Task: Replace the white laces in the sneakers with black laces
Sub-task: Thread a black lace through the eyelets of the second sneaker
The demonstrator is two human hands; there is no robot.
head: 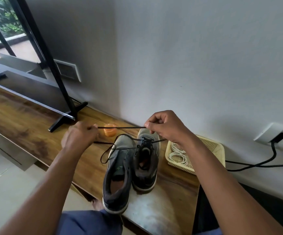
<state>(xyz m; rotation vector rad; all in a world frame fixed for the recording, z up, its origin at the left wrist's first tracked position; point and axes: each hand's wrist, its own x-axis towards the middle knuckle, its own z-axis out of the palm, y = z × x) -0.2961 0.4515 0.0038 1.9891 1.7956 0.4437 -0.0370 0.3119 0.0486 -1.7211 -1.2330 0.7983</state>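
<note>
Black lace taut between both hands, left perhaps blurred.

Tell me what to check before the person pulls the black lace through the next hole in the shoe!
1. Black lace held at both ends: ok. The left hand and right hand each pinch it, and it runs straight between them.
2. Right sneaker already has black lacing: ok, dark crossings show on it.
3. Left sneaker laced: not ok. A black lace only lies loose across it.
4. White laces out of the way: ok, coiled in the basket.
5. Orange jar safe from the moving lace: cannot tell, it sits right behind the stretched lace.
6. Lace tip undamaged: cannot tell, the fingers hide it.
</note>
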